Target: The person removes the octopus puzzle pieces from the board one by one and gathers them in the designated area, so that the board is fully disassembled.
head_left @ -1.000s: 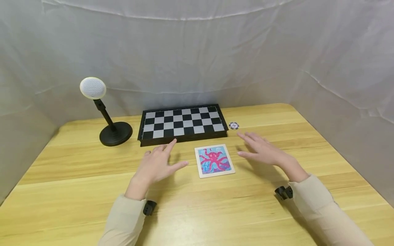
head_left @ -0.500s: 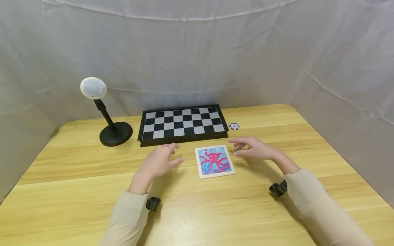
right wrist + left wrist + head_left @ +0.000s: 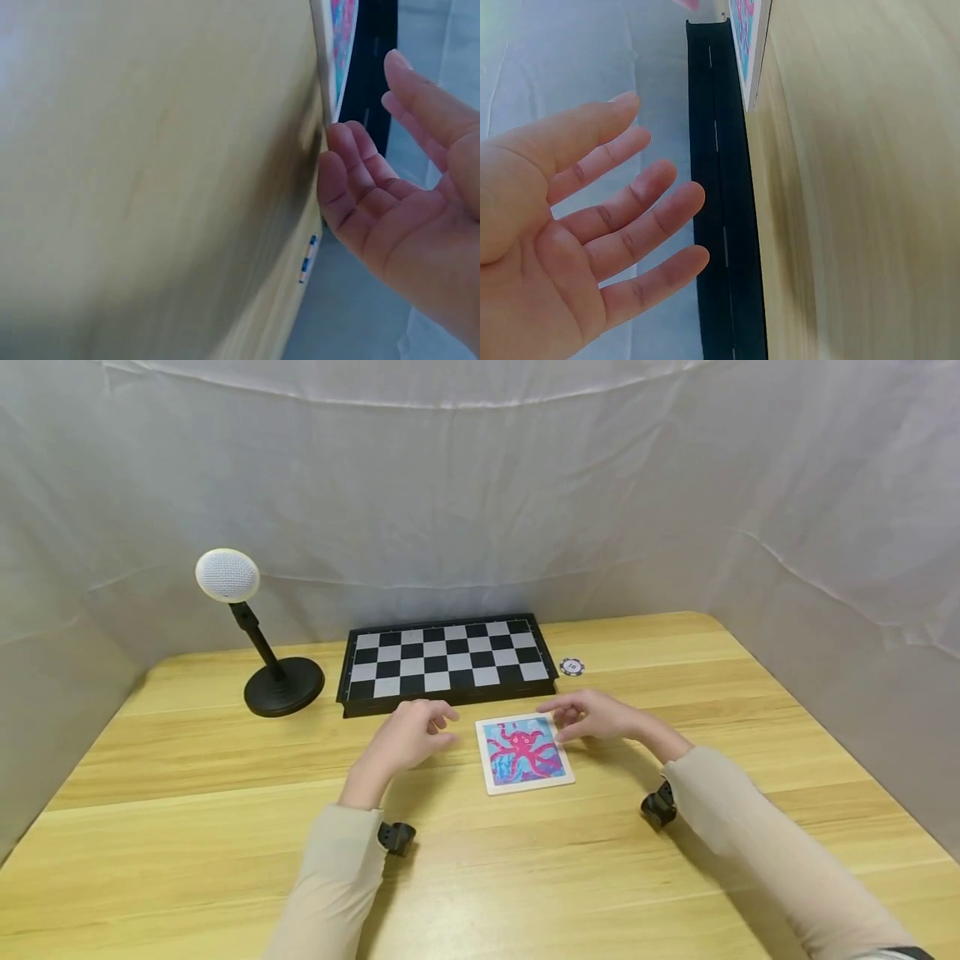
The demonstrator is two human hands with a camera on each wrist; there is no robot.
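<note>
A square octopus picture (image 3: 525, 755), pink on blue with a pale frame, lies flat on the wooden table. My left hand (image 3: 405, 739) hovers to its left, in front of a folded chessboard (image 3: 450, 664). In the left wrist view the fingers (image 3: 649, 229) are spread and loosely bent, holding nothing. My right hand (image 3: 600, 716) is at the picture's upper right corner, its fingers loosely bent. In the right wrist view the fingertips (image 3: 334, 169) come close to the frame's edge; whether they touch it I cannot tell.
A black stand with a round white mesh head (image 3: 227, 575) stands at the back left. A poker chip (image 3: 572, 667) lies right of the chessboard. Pale cloth (image 3: 480, 502) hangs behind the wooden table (image 3: 480, 877) and along its sides.
Both hands have drawn inward toward the picture, the right one reaching its upper right corner. Their fingers have bent more. The picture, chessboard, chip and stand have stayed in place.
</note>
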